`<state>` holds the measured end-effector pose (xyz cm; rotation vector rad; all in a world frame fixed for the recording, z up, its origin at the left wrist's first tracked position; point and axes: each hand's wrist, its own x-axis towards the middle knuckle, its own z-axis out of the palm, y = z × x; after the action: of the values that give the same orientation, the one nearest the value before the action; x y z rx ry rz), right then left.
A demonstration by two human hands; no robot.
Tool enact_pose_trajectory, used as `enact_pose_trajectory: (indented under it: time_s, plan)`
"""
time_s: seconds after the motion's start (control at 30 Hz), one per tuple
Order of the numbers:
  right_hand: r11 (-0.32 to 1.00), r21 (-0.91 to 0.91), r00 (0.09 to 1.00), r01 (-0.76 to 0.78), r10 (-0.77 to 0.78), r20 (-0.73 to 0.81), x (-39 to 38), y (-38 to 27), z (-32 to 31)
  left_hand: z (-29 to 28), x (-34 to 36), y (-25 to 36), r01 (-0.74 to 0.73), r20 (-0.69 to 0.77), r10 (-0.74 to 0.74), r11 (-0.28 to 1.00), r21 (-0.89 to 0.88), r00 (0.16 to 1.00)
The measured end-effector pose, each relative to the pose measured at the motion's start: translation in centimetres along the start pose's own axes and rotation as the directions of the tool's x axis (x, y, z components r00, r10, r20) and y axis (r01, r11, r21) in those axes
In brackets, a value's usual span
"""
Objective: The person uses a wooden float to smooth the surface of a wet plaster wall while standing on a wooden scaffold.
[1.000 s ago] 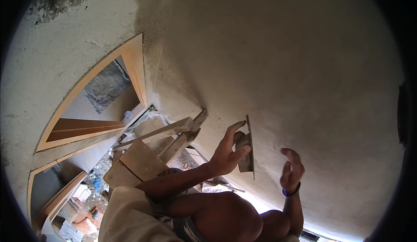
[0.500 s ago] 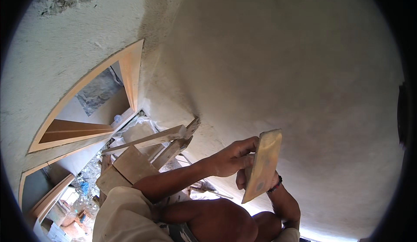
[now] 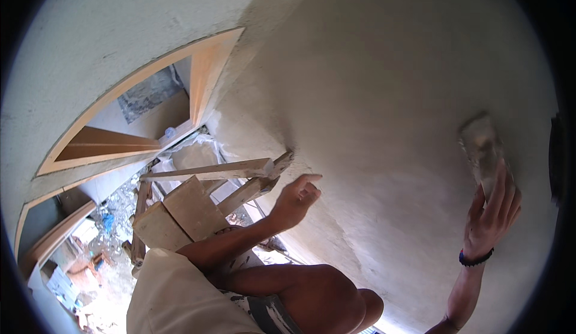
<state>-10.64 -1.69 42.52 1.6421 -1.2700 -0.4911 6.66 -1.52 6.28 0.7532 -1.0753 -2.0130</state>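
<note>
My right hand (image 3: 493, 214) presses a flat plastering float (image 3: 480, 145) against the grey plastered wall (image 3: 384, 82) at the far right, its fingers spread over the float's lower end. A dark band sits on that wrist. My left hand (image 3: 297, 199) hangs in the air near the wall at the middle, holding nothing, with the fingers loosely curled and apart. My bent knee (image 3: 318, 298) and light shorts fill the lower middle.
Wooden planks (image 3: 186, 211) and a rough timber stand (image 3: 240, 178) sit below my left arm. A wooden door frame (image 3: 204, 76) opens on the left. Rubble and debris lie on the floor (image 3: 96, 256) far below.
The float was between both hands near the middle. My right hand has carried it out to the right and laid it on the wall. My left hand has let go of it.
</note>
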Motion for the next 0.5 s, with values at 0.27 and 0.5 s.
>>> enact_pose_trajectory:
  time_s: [0.27,0.5]
  plan:
    - [0.931,0.267,0.968,0.248,-0.228,-0.104,14.3,-17.4,7.6,0.4,-1.1,-2.1,0.029,-0.016,-0.029,0.998,0.048,0.999]
    - [0.815,0.321,0.802,0.481,-0.558,0.214,7.1,-29.9,14.3,-4.0,0.1,-0.3,0.008,-0.045,0.004,0.965,0.261,0.999]
